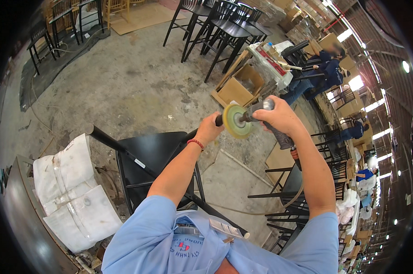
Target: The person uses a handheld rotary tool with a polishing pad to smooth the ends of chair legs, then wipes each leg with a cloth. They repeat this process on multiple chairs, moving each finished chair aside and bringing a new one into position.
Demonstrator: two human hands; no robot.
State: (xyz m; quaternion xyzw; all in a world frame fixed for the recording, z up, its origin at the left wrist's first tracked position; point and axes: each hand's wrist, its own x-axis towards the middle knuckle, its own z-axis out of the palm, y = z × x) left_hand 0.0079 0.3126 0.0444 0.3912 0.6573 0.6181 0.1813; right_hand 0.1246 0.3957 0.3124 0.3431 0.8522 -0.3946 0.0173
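Note:
My right hand (280,116) is closed round a dark handheld power grinder (283,138) with a round yellow-green disc (234,121) on its front. My left hand (209,129) grips a black chair leg close to its end. That end sits right at the disc's face; whether they touch I cannot tell. The black chair (148,142) is tipped over in front of me, its seat on the left and its legs spreading outward. Another leg (106,138) carries a small white label. An air hose (261,213) hangs from the grinder's handle and loops past my right forearm.
White wrapped bundles (74,196) stand left of the chair, beside a dark metal surface (35,219). Ahead right is a cluttered worktable (268,66) with a cardboard box (245,84). Black high chairs (231,29) stand farther back. More black chairs (293,182) and several people are at right.

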